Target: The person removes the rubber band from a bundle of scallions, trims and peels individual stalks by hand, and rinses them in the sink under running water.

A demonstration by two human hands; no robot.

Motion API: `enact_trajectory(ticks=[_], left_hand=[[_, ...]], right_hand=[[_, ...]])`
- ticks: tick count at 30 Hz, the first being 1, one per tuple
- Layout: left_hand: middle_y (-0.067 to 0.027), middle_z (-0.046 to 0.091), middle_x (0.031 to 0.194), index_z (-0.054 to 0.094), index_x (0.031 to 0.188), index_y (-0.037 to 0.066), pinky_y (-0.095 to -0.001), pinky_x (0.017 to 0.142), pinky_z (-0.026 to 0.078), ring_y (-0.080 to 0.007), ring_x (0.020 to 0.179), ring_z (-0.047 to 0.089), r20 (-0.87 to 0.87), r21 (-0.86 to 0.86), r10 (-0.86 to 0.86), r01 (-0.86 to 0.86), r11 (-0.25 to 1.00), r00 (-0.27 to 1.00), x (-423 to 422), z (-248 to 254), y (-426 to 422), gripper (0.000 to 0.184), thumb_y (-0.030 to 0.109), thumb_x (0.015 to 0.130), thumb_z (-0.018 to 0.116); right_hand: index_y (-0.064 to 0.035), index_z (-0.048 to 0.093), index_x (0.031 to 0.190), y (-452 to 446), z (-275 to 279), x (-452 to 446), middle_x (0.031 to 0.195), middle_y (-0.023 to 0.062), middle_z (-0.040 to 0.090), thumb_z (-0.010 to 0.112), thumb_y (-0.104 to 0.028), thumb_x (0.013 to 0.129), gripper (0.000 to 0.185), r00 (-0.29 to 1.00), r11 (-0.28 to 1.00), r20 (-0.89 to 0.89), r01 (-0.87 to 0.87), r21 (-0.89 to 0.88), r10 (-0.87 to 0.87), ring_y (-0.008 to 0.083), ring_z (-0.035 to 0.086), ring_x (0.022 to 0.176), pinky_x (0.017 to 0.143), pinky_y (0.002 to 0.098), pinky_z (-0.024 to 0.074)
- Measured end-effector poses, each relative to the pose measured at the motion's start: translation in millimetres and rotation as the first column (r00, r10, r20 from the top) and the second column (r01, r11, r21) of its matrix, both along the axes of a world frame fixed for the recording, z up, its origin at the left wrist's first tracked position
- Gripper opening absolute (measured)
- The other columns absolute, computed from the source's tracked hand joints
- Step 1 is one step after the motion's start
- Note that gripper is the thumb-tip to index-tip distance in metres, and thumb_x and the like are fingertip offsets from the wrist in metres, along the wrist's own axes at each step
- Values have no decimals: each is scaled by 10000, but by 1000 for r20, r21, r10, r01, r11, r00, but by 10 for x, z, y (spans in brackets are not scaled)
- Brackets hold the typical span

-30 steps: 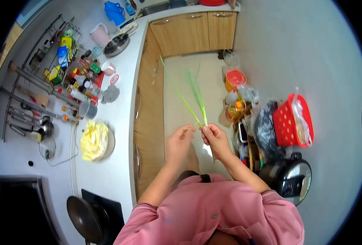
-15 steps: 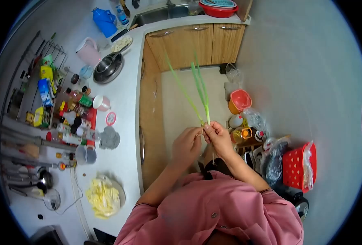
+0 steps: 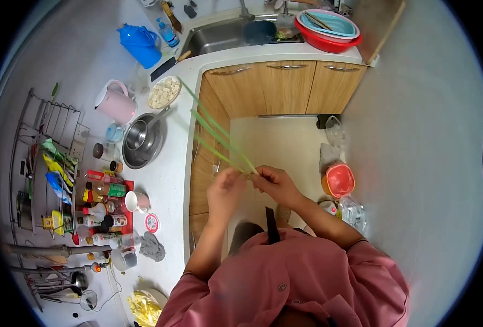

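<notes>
Both hands: my left hand (image 3: 225,186) and right hand (image 3: 278,185) meet at the pale ends of the stalks, over the floor (image 3: 268,133) and in front of my pink shirt (image 3: 328,272).
Right hand: thumb and fingertips pinched together on the base of the green onions (image 3: 229,145).
Left hand: raised just beside it, curled and blurred; I can't tell whether its fingertips are gripping a stalk or only touching.
Green onions: half a second ago the leaves point away from me, toward the cabinet doors (image 3: 285,87); now they slant left, across the edge of the counter (image 3: 170,136). I can't tell if the tips touch it.
View: tipped up since then, so more of the sink (image 3: 211,42) shows, with the red basin (image 3: 320,43) beside it and the white cubes (image 3: 165,91) near the leaf tips.
Work in hand: I judge it unfinished; the bunch is turned, but both hands are busy at its pale ends and nothing is set down.
</notes>
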State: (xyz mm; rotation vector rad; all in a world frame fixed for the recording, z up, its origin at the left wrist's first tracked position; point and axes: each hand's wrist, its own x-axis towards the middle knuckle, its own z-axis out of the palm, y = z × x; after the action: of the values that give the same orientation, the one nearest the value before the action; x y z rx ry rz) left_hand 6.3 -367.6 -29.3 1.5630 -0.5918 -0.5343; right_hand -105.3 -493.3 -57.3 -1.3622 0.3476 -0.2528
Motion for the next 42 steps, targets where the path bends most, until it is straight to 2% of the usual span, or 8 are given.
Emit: enact_trajectory(ticks=[5, 12, 17, 20, 26, 35, 38, 42], left_hand=[[16, 630, 795, 612, 918, 22, -186, 633, 443, -32, 710, 555, -48, -13, 84, -85, 996, 995, 458, 46, -597, 40, 31, 880, 609], [-28, 608, 770, 581, 896, 11, -215, 639, 459, -89, 675, 566, -91, -135, 189, -200, 971, 978, 1448, 202, -1452, 6, 15, 898, 585], [-65, 631, 843, 577, 964, -4, -254, 668, 486, -128, 735, 600, 48, -259, 230, -210, 943, 972, 2473, 454, -2104, 69, 51, 926, 559], [-77, 635, 857, 579, 978, -8, -267, 683, 501, -136, 767, 610, 37, -431, 272, -230, 873, 962, 3093, 740, -2543, 86, 59, 927, 560], [-119, 628, 1001, 574, 1028, -35, -293, 751, 529, -181, 876, 629, 204, -431, 411, -295, 852, 889, 4211, 917, -3078, 131, 50, 932, 553], [-101, 633, 974, 583, 1054, -20, -294, 767, 529, -172, 843, 631, 82, -356, 540, -481, 801, 838, 5144, 445, -3823, 154, 63, 925, 566], [-96, 633, 945, 584, 1042, -17, -286, 760, 539, -175, 829, 636, -72, -335, 548, -538, 774, 833, 5425, 348, -4055, 137, 42, 922, 551], [-111, 628, 973, 573, 1059, -23, -299, 758, 556, -200, 835, 645, -169, -324, 560, -582, 746, 811, 5652, 326, -4369, 146, 21, 925, 537]], right_hand=[[-3, 587, 945, -607, -47, 536, 772, -7, 555, 527, -185, 968, 193, 999, 999, 15, -46, 8, 46, 67, 509, 701, 648, 216, 434], [20, 592, 984, -1740, -26, 1575, 778, -5, 537, 520, -188, 975, 220, 972, 969, 68, 231, -83, -226, 76, 492, 736, 701, 223, 421], [29, 606, 991, -2701, 541, 2587, 811, -5, 511, 545, -163, 961, 204, 972, 942, 111, 229, -246, -207, 81, 466, 738, 692, 214, 394], [-13, 679, 983, -3256, 886, 3324, 779, 0, 468, 615, -130, 911, 152, 851, 750, 477, 460, -475, -220, 83, 434, 697, 592, 232, 360], [-26, 686, 1023, -4189, 1305, 4444, 833, 14, 499, 650, -108, 882, 167, 887, 758, 453, 355, -548, -88, 93, 441, 701, 587, 237, 363], [-10, 637, 952, -5478, 35, 5911, 833, 62, 564, 619, -102, 888, 113, 947, 490, 319, 259, -832, 41, 205, 528, 677, 581, 310, 425], [-1, 622, 953, -5545, -200, 6214, 861, 79, 574, 601, -90, 894, 109, 872, 634, 488, 353, -688, 44, 210, 534, 675, 608, 298, 443], [-10, 580, 903, -5397, 49, 6514, 717, 13, 509, 601, -154, 905, 145, 957, 973, 236, -124, -196, 170, 112, 487, 640, 579, 260, 397]])
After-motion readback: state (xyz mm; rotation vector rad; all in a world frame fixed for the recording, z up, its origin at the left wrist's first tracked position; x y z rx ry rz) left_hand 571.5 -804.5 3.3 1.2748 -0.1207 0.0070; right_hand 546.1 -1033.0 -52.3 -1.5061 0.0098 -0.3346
